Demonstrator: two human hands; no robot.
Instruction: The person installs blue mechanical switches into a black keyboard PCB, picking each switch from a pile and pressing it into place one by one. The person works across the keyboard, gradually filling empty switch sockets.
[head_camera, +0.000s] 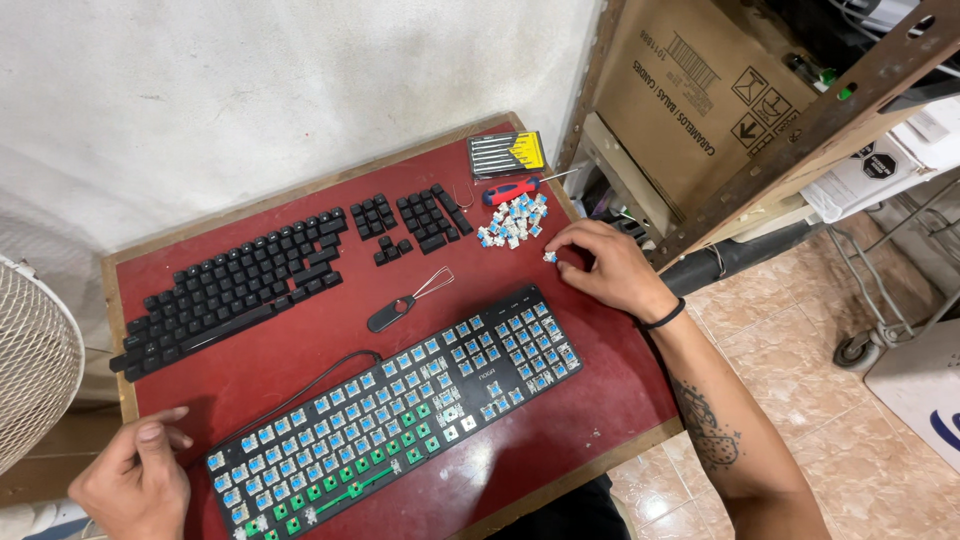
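From the head camera, a small red table (300, 350) fills the middle of the frame. The right hand (610, 268), right of centre, pinches a single key switch (549, 257) between thumb and forefinger, fingertips closed on it just above the table surface. That switch sits just below a loose pile of switches (513, 221) (pale housings with blue stems) in the upper middle. The left hand (135, 478), at the lower left, rests at the table's corner with fingers loosely curled and holding nothing, just beside the left end of the keyboard (400, 405). The keyboard lies diagonally across the lower middle, its caps off and blue and green switches exposed. The black keycaps (240, 290) are laid out in rows in the upper left. Between them and the keyboard lies a wire keycap puller (405, 300). Near the top edge sit a red-handled screwdriver (512, 190) and a yellow screwdriver set (507, 153).
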